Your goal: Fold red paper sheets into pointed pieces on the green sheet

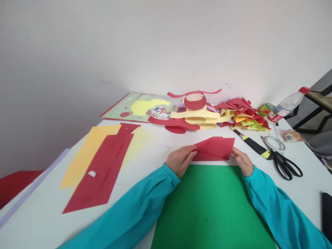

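A red sheet of paper, folded over on itself, is held between both hands just past the far edge of a green board. My left hand pinches its left end, thumb and fingers closed. At the right end, my right hand grips the paper's edge with its fingertips, partly hidden behind the fold. The upper layer stands slightly raised above the lower one.
Red paper strips and an orange sheet lie at left. Behind are a picture book, paper loops and a folded-paper pile. Scissors, a utility knife, clear tape and a bottle are at right.
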A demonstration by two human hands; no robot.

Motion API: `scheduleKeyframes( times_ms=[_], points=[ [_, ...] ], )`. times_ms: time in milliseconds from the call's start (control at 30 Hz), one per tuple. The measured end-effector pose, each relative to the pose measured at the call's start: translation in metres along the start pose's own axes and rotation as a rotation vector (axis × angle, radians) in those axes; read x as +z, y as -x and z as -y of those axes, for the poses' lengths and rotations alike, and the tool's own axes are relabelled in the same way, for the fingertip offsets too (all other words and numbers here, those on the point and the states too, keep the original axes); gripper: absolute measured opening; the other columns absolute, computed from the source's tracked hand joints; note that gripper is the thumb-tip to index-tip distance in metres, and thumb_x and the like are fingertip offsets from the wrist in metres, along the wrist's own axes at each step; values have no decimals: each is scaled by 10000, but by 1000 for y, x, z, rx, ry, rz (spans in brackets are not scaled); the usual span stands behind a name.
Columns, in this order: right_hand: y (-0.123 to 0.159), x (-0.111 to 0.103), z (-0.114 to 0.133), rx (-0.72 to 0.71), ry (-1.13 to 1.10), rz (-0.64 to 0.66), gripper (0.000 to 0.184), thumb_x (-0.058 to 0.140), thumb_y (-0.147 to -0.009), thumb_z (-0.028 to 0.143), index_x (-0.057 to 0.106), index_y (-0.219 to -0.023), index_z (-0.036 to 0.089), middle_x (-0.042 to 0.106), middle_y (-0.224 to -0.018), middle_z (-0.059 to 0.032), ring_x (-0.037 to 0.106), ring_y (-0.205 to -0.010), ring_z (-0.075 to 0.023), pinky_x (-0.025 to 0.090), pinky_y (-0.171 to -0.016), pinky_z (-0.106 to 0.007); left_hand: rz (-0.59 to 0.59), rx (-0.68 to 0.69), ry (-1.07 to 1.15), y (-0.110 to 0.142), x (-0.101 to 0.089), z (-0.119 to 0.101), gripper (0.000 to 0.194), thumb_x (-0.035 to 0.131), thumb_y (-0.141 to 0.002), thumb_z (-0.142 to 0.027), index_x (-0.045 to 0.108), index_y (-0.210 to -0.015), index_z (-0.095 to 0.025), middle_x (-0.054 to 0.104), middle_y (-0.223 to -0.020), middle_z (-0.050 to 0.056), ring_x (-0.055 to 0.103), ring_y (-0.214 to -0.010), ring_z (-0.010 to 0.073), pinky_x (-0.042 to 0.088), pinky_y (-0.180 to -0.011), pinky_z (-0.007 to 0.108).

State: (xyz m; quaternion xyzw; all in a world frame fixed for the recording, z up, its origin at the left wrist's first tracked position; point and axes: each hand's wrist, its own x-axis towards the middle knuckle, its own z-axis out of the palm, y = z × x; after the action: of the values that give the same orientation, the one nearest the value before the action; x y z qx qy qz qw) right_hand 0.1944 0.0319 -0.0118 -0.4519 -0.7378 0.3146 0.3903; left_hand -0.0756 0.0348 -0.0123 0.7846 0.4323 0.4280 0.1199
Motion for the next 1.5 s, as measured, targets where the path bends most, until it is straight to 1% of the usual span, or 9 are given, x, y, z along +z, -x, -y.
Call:
scheduleKeyframes(
  times_ms=[100, 267, 400, 600, 700, 800, 967, 1300, 1500],
  points=[
    [-5, 9, 0, 101, 0, -44, 708, 598, -741, 567, 416, -1314, 194, 702, -947, -73, 660, -856, -239, 523, -760, -365, -55, -156, 33, -4, 5, 1, 336, 485, -867, -355, 612, -1068, -118, 686, -994, 110, 668, -701, 159, 553, -702, 281],
    [-10, 17, 1, 220, 154, -205, 765, 651, -688, 492, 379, -1314, 147, 671, -708, -12, 617, -631, -192, 495, -633, -322, -55, -286, 91, -2, 9, 4, 430, 587, -786, -266, 517, -1190, -135, 689, -897, 56, 648, -614, 135, 550, -657, 263],
    [-11, 17, 2, 221, 172, -228, 780, 663, -673, 465, 354, -1318, 154, 616, -631, 31, 571, -566, -165, 472, -587, -294, -94, -103, 6, 1, 11, 9, 331, 556, -777, -185, 565, -1107, -155, 583, -1181, 124, 634, -716, 134, 544, -764, 324],
    [-11, 14, 1, 157, 283, -236, 738, 647, -689, 448, 368, -1306, 156, 571, -611, 33, 556, -553, -179, 469, -572, -319, 40, 322, -138, 1, 8, 15, 271, 416, -774, -57, 663, -833, -152, 679, -969, 106, 580, -797, 196, 541, -691, 355],
    [-10, 12, 2, 17, 492, -306, 650, 642, -693, 484, 483, -1245, 179, 610, -877, -78, 588, -818, -255, 476, -721, -411, 71, 340, -165, 0, 7, 16, 307, 405, -756, -44, 661, -901, -135, 687, -981, 106, 578, -803, 206, 539, -699, 370],
    [-8, 11, 2, -136, 655, -262, 349, 566, -788, 450, 645, -1046, 229, 572, -1097, -112, 523, -1052, -286, 411, -868, -461, 67, 324, -148, 0, 6, 14, 283, 406, -799, -65, 654, -925, -120, 688, -980, 111, 578, -811, 201, 533, -719, 362],
    [-4, 9, 0, -250, 702, -66, 267, 497, -867, 399, 688, -922, 221, 647, -1029, -78, 573, -990, -223, 372, -902, -421, 100, 317, -209, 1, 6, 11, 225, 465, -842, -188, 654, -933, -107, 674, -983, 129, 562, -825, 227, 510, -727, 394],
    [-3, 7, -3, -309, 745, -51, 432, 516, -852, 467, 598, -1156, 172, 655, -1068, -113, 572, -1006, -247, 423, -876, -408, 126, 329, -355, 3, 7, 8, 235, 463, -873, -257, 656, -951, -147, 653, -1031, 113, 560, -949, 244, 491, -804, 400],
    [-3, 7, 5, -363, 698, -28, 394, 460, -894, 461, 611, -1145, 197, 704, -958, -85, 623, -929, -211, 411, -901, -402, 15, 480, -395, -4, 2, 3, 209, 453, -876, -154, 644, -960, -154, 687, -990, 90, 604, -925, 217, 498, -799, 379]
  ],
)
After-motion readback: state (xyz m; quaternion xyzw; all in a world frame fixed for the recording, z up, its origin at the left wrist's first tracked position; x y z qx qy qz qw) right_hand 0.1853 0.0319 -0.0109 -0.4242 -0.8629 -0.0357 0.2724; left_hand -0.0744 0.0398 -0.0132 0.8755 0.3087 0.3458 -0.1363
